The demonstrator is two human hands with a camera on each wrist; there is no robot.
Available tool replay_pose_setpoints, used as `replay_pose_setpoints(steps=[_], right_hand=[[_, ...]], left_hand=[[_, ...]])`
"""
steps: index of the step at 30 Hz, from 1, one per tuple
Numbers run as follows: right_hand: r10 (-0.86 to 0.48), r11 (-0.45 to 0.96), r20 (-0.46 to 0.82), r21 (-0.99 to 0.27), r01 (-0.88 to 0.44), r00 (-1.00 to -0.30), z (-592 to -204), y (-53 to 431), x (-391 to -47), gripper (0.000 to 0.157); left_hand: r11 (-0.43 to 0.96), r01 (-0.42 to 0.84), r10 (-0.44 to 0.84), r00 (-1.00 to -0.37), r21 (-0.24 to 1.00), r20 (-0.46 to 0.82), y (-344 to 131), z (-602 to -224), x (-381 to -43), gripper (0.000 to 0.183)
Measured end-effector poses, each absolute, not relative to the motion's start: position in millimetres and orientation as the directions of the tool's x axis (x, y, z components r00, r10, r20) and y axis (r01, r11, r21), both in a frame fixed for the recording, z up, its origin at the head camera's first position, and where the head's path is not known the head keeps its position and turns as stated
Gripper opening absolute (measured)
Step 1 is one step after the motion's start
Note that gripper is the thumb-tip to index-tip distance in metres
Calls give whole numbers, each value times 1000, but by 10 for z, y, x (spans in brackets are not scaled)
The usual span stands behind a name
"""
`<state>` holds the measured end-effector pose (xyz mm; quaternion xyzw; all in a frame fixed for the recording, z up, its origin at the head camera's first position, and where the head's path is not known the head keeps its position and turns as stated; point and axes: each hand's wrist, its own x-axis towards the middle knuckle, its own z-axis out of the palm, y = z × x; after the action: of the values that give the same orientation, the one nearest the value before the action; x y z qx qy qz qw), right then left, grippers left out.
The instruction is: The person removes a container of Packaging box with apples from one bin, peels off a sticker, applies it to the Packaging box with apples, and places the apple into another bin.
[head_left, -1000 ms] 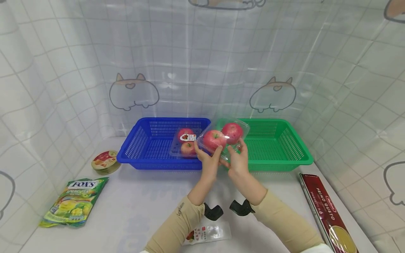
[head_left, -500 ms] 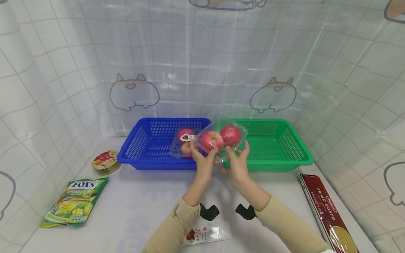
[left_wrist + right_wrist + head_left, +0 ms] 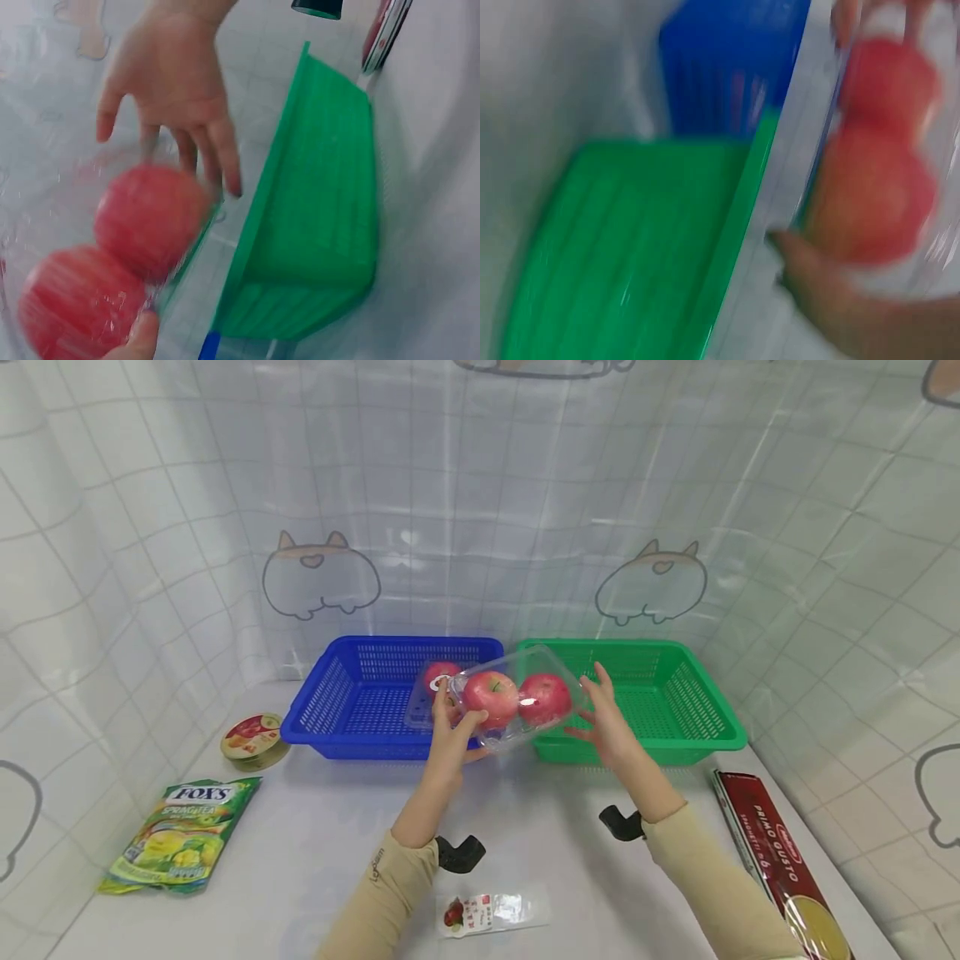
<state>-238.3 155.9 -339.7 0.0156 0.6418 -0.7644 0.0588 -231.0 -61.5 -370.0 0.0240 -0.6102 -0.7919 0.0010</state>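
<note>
My left hand (image 3: 448,737) holds a clear plastic clamshell of two red apples (image 3: 517,700) by its left end, thumb in front. The pack is tilted in the air over the gap between the baskets. At its right end my right hand (image 3: 609,718) has its fingers spread, close beside the plastic; in the left wrist view this hand (image 3: 176,90) shows its palm with fingers extended. A second apple pack (image 3: 420,710), bearing a label, lies in the blue basket (image 3: 330,739), partly hidden by my left hand. The green basket (image 3: 697,745) stands behind my right hand.
On the left are a round tin (image 3: 253,742) and a green Fox's candy bag (image 3: 180,835). A red spaghetti box (image 3: 780,860) lies at the right. A labelled clear plastic sleeve (image 3: 492,913) rests near the front. A patterned curtain (image 3: 480,527) hangs behind the baskets.
The right hand has let go of the apple pack's right side and moved right with spread fingers. The left hand has carried the pack slightly left, and it has turned more level.
</note>
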Motion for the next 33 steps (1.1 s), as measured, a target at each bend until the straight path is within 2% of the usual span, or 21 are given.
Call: replay_pose_setpoints(steps=[5, 12, 23, 33], right_hand=[[-282, -54, -98, -992, 118, -954, -3406, 1714, -2514, 67], [-426, 15, -120, -992, 125, -897, -3485, 1743, -2483, 61], [-355, -40, -95, -992, 117, -930, -3578, 1648, -2166, 64], [-293, -58, -100, -991, 122, -951, -3605, 1563, -1894, 64]], left_hand=[[-233, -67, 68, -996, 970, -53, -778, -3691, -2308, 81], [-209, -106, 131, -988, 972, -80, -922, -3699, -2289, 79], [-119, -88, 158, -985, 989, -68, -1047, -3713, -2184, 74], [-1, -4, 138, -990, 1000, -4, -1111, -3744, -1976, 58]])
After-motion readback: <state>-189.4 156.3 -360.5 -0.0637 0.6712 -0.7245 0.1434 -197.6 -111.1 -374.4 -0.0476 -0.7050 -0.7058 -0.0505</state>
